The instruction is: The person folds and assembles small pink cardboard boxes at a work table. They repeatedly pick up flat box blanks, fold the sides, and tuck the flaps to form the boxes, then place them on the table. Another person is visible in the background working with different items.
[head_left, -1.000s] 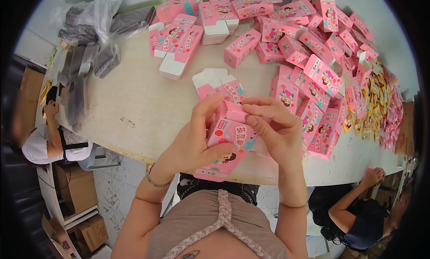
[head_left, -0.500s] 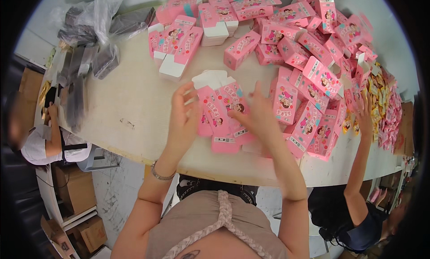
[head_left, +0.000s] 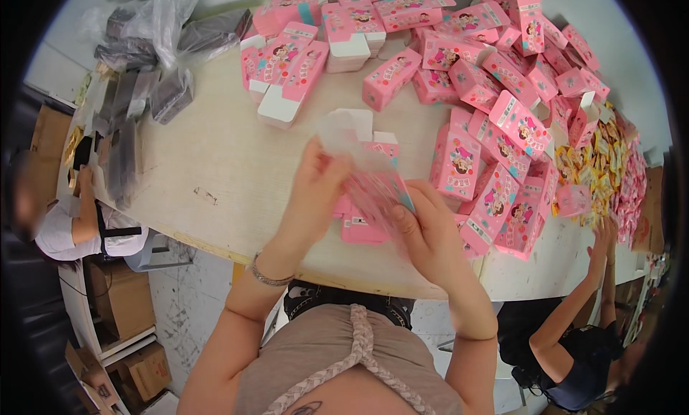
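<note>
Between my hands a pink carton (head_left: 377, 192) is tilted above the table, smeared by motion. My right hand (head_left: 432, 232) grips its right side, thumb on top and fingers behind. At the carton's upper left, my left hand (head_left: 316, 189) has its fingers closed at the blurred white flap end. Beneath lie flat pink cartons (head_left: 364, 230) with white flaps, partly hidden by the held one. Close to my right hand stand folded pink boxes (head_left: 459, 160), part of a large heap.
Stacks of flat cartons (head_left: 293, 74) lie ahead. Dark items in clear plastic (head_left: 171, 96) stand far left. Yellow and pink wrapped packets (head_left: 606, 160) are piled right. A co-worker's hands (head_left: 601, 243) reach toward a small pink box there; another person (head_left: 79, 225) sits left.
A carton has come off the flat ones and is now held between my hands. My left hand has closed at its flap end. The right co-worker's hand has moved down toward the packets.
</note>
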